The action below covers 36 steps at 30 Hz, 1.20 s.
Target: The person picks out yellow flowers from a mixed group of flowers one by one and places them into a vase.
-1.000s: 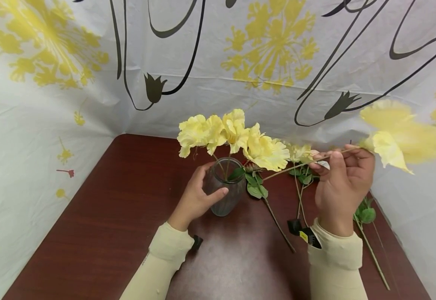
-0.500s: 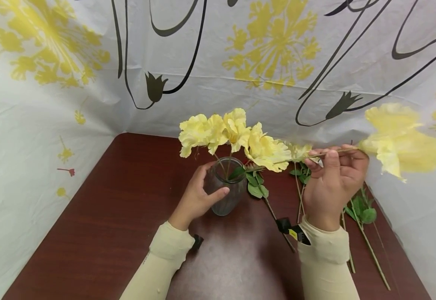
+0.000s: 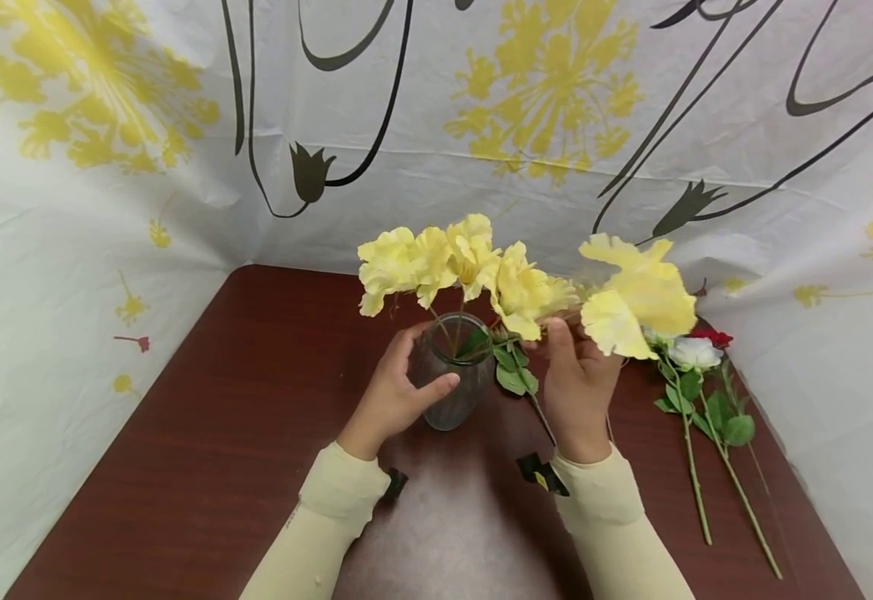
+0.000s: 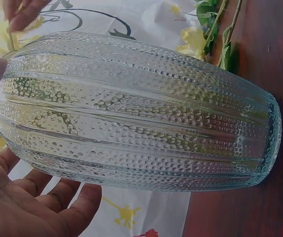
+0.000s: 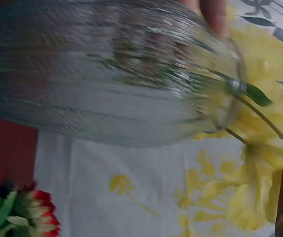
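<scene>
The clear, ribbed glass vase [image 3: 454, 404] stood on the dark reddish-brown table [image 3: 203, 467], the left hand [image 3: 402, 392] curved round it. The right hand [image 3: 582, 383] pinched the stem of a yellow, ruffle-petalled flower [image 3: 634, 300], which reached the vase's mouth. A leafy green stem [image 3: 514, 379] lay just beside; farther right lay a white rose [image 3: 694, 353]. A yellow label [image 3: 540, 479] on the right wrist was unreadably small. The right hand had moved closer to the vase, uncovering the rose.
</scene>
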Each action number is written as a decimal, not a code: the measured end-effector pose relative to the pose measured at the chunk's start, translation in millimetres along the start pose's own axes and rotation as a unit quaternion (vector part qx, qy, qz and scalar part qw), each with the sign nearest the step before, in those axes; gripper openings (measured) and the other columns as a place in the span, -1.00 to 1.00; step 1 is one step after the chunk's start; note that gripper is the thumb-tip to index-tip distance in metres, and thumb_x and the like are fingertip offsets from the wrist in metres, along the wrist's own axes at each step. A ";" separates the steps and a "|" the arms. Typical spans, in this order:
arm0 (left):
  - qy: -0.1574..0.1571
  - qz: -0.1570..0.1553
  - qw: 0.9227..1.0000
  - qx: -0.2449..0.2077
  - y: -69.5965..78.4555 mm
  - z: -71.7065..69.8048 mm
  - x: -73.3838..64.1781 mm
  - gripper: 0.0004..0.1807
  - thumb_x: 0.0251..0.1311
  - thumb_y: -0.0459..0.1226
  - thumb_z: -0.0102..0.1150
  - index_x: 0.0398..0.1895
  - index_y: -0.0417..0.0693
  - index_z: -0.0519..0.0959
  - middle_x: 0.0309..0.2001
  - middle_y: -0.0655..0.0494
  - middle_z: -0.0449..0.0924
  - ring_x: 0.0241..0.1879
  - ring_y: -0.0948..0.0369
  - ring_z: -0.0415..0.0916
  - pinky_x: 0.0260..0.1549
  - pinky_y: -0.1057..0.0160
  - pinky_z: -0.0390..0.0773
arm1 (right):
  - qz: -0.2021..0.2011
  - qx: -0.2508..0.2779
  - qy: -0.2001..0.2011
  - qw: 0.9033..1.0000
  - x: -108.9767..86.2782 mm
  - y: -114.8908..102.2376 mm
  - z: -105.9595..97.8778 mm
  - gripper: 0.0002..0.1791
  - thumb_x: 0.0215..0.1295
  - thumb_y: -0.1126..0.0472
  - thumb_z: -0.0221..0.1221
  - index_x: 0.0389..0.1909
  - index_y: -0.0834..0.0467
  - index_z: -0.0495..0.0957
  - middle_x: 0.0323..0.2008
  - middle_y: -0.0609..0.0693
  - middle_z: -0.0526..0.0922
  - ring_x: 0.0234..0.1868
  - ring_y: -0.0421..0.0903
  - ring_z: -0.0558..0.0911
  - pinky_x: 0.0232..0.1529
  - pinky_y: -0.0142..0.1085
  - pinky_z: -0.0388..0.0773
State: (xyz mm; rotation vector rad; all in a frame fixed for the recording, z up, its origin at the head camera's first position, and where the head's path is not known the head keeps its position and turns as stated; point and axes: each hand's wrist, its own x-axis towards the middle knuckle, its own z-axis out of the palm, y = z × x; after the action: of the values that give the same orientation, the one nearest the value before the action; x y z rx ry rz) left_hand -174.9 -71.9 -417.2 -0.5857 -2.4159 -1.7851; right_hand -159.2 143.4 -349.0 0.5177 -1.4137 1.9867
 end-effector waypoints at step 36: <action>0.021 0.070 0.997 -0.035 23.0 -2.9 -5.2 0.08 0.15 -0.21 0.40 0.60 0.23 -0.12 0.53 0.24 -0.04 0.49 0.23 -0.03 0.33 -0.09 0.16 | 0.412 -0.107 -0.142 0.894 4.8 69.4 -26.4 -0.45 0.49 -0.07 0.08 0.39 0.08 0.38 0.23 0.00 0.42 0.22 0.02 0.43 0.18 0.02 0.36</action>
State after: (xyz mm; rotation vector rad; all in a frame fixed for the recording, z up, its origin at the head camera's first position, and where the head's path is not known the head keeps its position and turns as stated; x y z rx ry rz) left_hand -162.5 -70.3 -397.0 -0.6980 -2.2331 -1.8103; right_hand -209.5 154.3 -402.7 0.0909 -2.2812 2.3898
